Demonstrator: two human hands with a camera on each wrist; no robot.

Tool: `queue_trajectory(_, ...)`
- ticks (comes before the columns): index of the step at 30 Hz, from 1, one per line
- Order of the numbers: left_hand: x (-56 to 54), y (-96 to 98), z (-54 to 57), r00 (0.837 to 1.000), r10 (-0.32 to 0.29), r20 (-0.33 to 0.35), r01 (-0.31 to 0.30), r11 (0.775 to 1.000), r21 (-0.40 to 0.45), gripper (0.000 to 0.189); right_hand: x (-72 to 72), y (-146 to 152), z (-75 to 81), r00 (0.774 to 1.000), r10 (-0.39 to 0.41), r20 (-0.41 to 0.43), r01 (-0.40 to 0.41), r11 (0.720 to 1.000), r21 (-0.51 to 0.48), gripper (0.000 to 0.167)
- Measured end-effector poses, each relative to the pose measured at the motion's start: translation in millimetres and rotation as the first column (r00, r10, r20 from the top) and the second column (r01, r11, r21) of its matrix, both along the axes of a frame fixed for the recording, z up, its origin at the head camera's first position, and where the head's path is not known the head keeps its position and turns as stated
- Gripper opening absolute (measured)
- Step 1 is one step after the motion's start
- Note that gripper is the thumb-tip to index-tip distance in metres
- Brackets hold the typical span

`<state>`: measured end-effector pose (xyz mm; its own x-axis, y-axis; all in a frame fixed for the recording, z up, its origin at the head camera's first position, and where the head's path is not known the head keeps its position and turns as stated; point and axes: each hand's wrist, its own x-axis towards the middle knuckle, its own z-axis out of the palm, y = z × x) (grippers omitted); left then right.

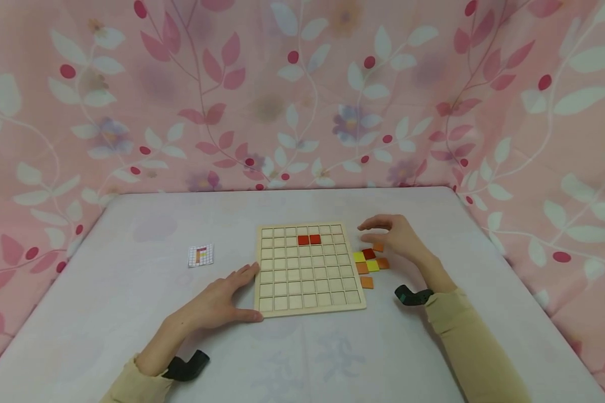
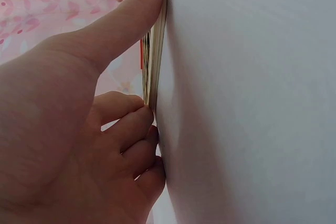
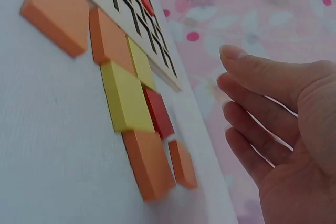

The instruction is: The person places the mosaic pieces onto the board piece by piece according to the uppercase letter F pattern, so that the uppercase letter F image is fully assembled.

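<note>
Head view: board (image 1: 308, 275) flat on the desk (image 1: 146, 240), two red tiles (image 1: 310, 240) side by side in its second row from the far edge. Loose tiles (image 1: 372, 266), four orange, two yellow, one red, bunched just beside its right edge. Card (image 1: 201, 256) with a small coloured grid lies left of the board, apart from it. Left hand (image 1: 219, 299) at the board's left side, thumb by the near corner, fingers spread against the edge, apparently steadying it. Right hand (image 1: 395, 236) hovers over the far end of the loose tiles, thumb and fingers parted, nothing between them. Step in hand, as I judge it: fetching a tile for the board, card probably serving as pattern. Next move likely calls for lowering the right hand and pinching one tile by its sides, neighbours undisturbed. Hard to make out: card's cells, too small to read surely; farthest orange tile (image 1: 378, 247), seemingly part-covered by the right hand; left hand's pressure, cannot tell. Left wrist view catches the board nearly edge-on, squares unreadable; right wrist view crops much of it away.
</note>
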<state>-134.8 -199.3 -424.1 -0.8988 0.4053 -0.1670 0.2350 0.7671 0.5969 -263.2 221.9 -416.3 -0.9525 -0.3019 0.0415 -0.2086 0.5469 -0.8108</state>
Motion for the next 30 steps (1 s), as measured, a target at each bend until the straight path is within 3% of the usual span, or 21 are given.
queue_trajectory(11, -0.7, 0.9, -0.9, 1.0, 0.0, -0.001, 0.0, 1.0, -0.002, 0.107, -3.7, 31.1, -14.0, 1.0, 0.0, 0.007, 0.0, 1.0, -0.031, 0.029)
queue_trajectory(21, 1.5, 0.0, 0.4, 1.0, 0.013, 0.003, -0.013, 1.0, -0.009, 0.106, -7.3, 34.6, -25.1, 0.995, 0.073, 0.065, -0.067, 0.994, -0.092, 0.028)
queue_trajectory(30, 0.7, 0.1, 1.0, 1.0, 0.008, -0.008, -0.008, 1.0, -0.01, 0.107, -9.5, 36.2, -34.4, 0.989, 0.145, 0.029, -0.142, 0.985, -0.1, 0.03)
